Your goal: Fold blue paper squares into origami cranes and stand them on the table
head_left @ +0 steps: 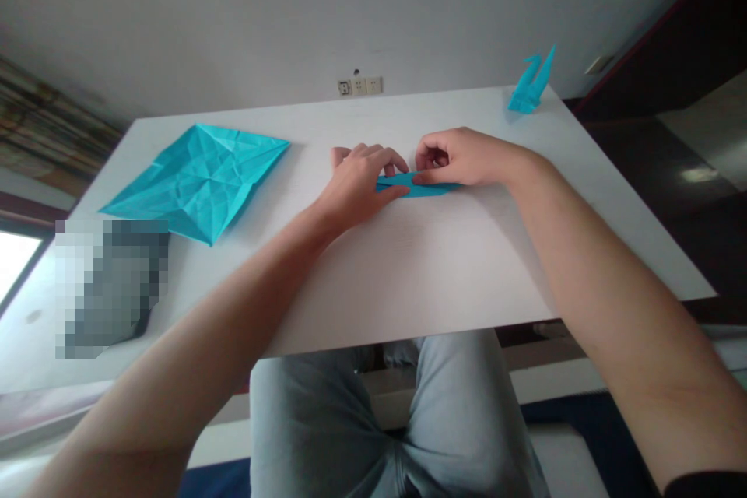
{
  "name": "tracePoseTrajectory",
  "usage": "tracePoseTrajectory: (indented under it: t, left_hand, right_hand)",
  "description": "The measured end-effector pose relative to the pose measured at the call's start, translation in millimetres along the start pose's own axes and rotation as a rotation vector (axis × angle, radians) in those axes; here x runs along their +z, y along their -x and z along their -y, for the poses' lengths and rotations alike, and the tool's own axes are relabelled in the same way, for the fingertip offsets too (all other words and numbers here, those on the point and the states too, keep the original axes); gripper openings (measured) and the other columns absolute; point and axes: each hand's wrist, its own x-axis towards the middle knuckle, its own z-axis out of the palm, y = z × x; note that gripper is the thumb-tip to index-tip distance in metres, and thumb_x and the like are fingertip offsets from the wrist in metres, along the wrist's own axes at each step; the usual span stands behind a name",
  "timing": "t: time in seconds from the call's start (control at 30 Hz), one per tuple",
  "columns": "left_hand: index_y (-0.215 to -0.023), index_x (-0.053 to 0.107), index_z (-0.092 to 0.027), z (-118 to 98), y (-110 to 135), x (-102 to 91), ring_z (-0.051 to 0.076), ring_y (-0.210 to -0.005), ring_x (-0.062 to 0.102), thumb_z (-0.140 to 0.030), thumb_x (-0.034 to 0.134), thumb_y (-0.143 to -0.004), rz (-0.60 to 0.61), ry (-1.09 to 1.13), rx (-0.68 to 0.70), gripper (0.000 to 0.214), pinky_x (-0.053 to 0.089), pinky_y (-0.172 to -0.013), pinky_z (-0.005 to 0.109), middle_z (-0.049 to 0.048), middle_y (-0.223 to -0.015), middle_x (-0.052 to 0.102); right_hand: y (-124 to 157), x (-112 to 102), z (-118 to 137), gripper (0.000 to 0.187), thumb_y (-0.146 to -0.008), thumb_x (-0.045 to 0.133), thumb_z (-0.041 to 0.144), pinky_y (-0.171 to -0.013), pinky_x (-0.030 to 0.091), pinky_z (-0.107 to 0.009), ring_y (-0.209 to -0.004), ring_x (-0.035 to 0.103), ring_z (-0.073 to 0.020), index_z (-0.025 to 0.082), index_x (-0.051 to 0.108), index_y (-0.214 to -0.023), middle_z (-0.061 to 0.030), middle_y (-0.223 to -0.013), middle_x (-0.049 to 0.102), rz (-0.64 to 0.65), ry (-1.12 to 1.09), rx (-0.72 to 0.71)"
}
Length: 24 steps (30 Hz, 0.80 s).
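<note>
A narrow strip of folded turquoise origami paper lies flat on the white table, near the far side. My left hand covers the strip's left end, with its fingers curled over the paper. My right hand grips the strip from the right, thumb and fingertips pinching the folded edge. The strip's middle shows between my hands, and its left end is hidden. To the left lies a creased, diamond-shaped turquoise sheet, opened out flat. A turquoise paper crane stands at the far right corner.
A pixelated grey object sits at the table's near left corner. A wall socket panel is on the wall behind the far edge. My jeans-covered legs show below the near edge.
</note>
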Motion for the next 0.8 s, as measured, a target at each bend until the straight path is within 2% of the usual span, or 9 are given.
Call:
tracePoseTrajectory:
  t: [0.17,0.3,0.5,0.6,0.8]
  left_hand:
    - [-0.121,0.079,-0.026,-0.6,0.4,1.3,0.032,-0.114,0.074,-0.035,0.083,-0.098,0.003,0.018,-0.026,0.024,0.039,-0.119,0.055,0.0068,-0.113,0.085]
    - [-0.114,0.080,-0.025,-1.5,0.0,2.5,0.032,-0.113,0.077,-0.035,0.082,-0.098,0.009,0.028,-0.036,0.019,0.040,-0.120,0.056,0.0071,-0.114,0.087]
    - [-0.118,0.076,-0.025,-2.4,2.4,4.9,0.028,-0.109,0.079,-0.034,0.079,-0.099,-0.003,0.074,-0.051,0.022,0.042,-0.123,0.053,0.0049,-0.116,0.087]
    - [-0.124,0.072,-0.025,-3.4,3.9,5.4,0.027,-0.111,0.079,-0.032,0.078,-0.099,-0.033,0.070,-0.060,0.028,0.042,-0.124,0.051,0.0041,-0.118,0.086]
    - [-0.114,0.074,-0.026,-3.5,3.4,6.6,0.029,-0.111,0.079,-0.027,0.069,-0.102,-0.015,0.035,-0.008,0.013,0.041,-0.122,0.054,0.0047,-0.116,0.086]
  right_hand:
    - [0.6,-1.8,-2.2,0.043,-0.085,0.098,0.057,-0.078,0.042,-0.036,-0.088,0.062,-0.0221,0.025,0.080,-0.107,-0.0037,-0.098,0.077,-0.005,-0.044,-0.074]
    - [1.7,-7.3,-2.9,0.038,-0.087,0.094,0.058,-0.080,0.042,-0.037,-0.091,0.061,-0.0223,0.024,0.085,-0.102,-0.0056,-0.104,0.078,-0.029,0.003,-0.143]
    - [2.7,-6.5,-2.7,0.041,-0.092,0.089,0.063,-0.076,0.040,-0.037,-0.081,0.061,-0.0213,0.024,0.087,-0.101,-0.0027,-0.085,0.076,0.089,0.001,-0.051]
    - [2.0,-2.9,-0.8,0.036,-0.091,0.091,0.058,-0.076,0.039,-0.037,-0.082,0.062,-0.0214,0.024,0.086,-0.101,-0.0024,-0.084,0.075,0.066,0.016,-0.032]
    - [2.8,-1.0,1.3,0.031,-0.089,0.090,0.053,-0.076,0.039,-0.036,-0.081,0.061,-0.0206,0.026,0.085,-0.104,-0.0008,-0.086,0.075,0.039,0.028,-0.041]
